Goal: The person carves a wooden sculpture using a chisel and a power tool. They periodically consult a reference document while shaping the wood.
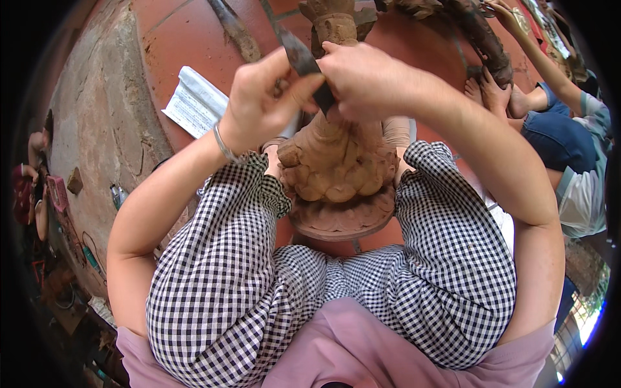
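A brown carved wooden statue (339, 158) with a round lotus-like base (343, 216) stands between my feet. Over its upper part, my left hand (265, 100) pinches a dark, slightly curved strip of sandpaper (304, 58) between thumb and fingers. My right hand (365, 81) is closed against the other side of the strip, close to the statue's narrow neck, and its fingertips are partly hidden. Both hands are a little blurred. The statue's top (333, 26) shows beyond my hands.
A creased whitish printed sheet (197, 103) lies on the red tile floor (168, 39) at left, beside a large stone slab (97, 123). A wooden piece (234, 29) lies farther off. Another person (559, 139) sits at right near dark carved wood (482, 39).
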The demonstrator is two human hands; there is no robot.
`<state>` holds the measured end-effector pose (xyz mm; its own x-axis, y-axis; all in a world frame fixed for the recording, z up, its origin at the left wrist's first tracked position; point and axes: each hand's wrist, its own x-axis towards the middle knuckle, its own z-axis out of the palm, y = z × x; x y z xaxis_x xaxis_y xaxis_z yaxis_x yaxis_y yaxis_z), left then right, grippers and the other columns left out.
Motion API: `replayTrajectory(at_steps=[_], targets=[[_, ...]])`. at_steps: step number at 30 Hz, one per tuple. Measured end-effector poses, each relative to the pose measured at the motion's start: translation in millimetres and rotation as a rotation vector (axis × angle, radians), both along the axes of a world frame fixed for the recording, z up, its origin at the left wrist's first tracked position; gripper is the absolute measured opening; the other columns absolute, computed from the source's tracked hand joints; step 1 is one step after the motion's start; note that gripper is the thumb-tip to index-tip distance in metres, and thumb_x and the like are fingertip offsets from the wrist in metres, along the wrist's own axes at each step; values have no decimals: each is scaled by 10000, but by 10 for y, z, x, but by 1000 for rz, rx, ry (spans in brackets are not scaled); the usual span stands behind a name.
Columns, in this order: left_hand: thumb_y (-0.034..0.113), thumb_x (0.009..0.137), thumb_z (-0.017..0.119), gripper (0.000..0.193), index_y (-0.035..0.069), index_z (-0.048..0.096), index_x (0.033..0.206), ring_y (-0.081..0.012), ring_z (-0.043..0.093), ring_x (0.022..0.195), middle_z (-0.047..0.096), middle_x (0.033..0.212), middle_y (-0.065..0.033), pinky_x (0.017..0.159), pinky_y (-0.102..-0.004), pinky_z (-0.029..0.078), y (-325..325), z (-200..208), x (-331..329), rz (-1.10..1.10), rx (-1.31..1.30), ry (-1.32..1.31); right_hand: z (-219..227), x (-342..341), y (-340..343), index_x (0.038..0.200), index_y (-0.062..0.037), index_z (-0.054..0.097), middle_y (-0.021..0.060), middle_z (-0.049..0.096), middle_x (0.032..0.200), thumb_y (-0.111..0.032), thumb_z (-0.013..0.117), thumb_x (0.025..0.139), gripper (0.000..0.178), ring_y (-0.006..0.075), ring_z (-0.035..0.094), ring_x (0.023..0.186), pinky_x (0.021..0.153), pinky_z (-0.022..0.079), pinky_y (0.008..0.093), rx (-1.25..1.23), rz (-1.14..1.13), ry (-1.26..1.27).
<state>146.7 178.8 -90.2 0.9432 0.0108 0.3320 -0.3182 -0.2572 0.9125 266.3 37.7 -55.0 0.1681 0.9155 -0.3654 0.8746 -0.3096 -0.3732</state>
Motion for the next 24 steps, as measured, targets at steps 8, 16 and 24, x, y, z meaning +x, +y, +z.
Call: replayTrajectory(at_steps=[8,16,24], targets=[[94,943,640,135,-5,622,1033,-79,653,671,641,769,-16,539,-205,487,186,-152,198,59,-81,113,19,121,80,913,-33,724,184,707,891,-167,722,687,263,310,696,918,797,564,406,-48,-148,105],[58,971,571,142,-1,605,1096,-79,606,730,671,882,-30,639,-227,501,287,-102,408,67,-126,90,149,173,285,899,29,685,215,698,845,-115,689,732,221,349,689,829,718,546,425,-85,-354,-74],[93,975,585,156,-5,607,1095,-80,625,758,662,916,-25,641,-210,497,306,-35,479,13,-42,252,70,246,151,989,-12,692,175,699,860,-232,778,696,377,281,681,819,777,543,375,-160,-276,11]])
